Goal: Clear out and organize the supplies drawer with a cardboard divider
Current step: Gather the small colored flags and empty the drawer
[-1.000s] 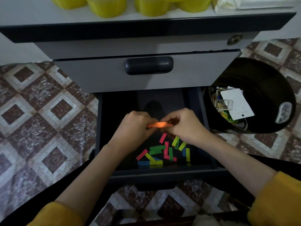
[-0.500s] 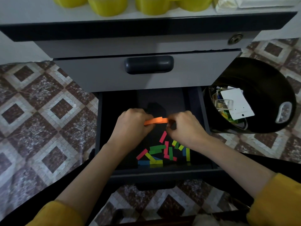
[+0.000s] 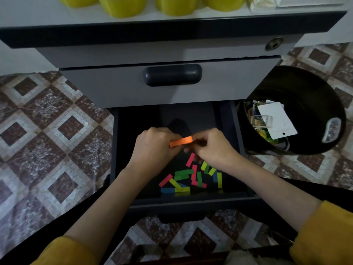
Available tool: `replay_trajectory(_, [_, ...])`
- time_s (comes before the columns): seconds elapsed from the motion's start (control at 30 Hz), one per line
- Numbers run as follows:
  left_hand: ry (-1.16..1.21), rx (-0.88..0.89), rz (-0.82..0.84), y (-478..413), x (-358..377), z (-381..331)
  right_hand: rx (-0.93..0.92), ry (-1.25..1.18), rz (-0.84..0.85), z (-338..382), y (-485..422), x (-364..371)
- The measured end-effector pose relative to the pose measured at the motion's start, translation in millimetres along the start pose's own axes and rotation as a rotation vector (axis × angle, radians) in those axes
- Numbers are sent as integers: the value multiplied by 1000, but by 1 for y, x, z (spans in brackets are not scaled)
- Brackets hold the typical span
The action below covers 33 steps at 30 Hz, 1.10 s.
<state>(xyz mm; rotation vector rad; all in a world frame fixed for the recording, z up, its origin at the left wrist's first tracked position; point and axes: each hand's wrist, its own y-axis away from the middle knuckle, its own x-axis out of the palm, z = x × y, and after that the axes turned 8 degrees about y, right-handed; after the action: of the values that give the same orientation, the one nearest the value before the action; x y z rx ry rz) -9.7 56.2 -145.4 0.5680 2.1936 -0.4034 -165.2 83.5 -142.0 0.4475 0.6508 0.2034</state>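
Here, above the open dark drawer [image 3: 191,204], the left hand [image 3: 154,148] and right hand [image 3: 214,148] pinch opposite ends of an orange strip [image 3: 181,141], fingers curled. Loose red, green, yellow and blue strips [image 3: 191,176] lie scattered on the drawer floor, near and right. A black bin [image 3: 305,88] holding papers stands just right of the drawer.

In the drawer [image 3: 191,204] (near its front) lie loose strips [image 3: 184,174], 1 strip [image 3: 181,141] above them; a bin [image 3: 313,96] stands right.
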Motion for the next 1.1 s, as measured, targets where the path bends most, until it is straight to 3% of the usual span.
replay_trajectory(0.13, [-9, -29, 35, 0, 1, -1, -22, 66, -2, 0, 1, 1])
replay_trajectory(0.3, [-18, -35, 70, -1, 0, -4, -192, 506, -119, 3, 5, -2])
replay_trajectory(0.37, [-19, -28, 92, 0, 0, -5, -245, 571, -141, 5, 7, -3])
replay_trajectory(0.63, [-48, -54, 130, -1, -2, -7, -253, 618, -166, 4, 6, -2])
replay_trajectory(0.8, [-107, -121, 132, -1, -4, -6, -211, 789, -132, 2, 6, -4])
replay_trajectory(0.9, [-117, -124, 172, -1, -3, -9, -245, 776, -89, 4, 7, 0])
replay_trajectory(1.1, [-110, -102, 182, -1, -3, -8, -268, 658, -160, 6, 8, -8])
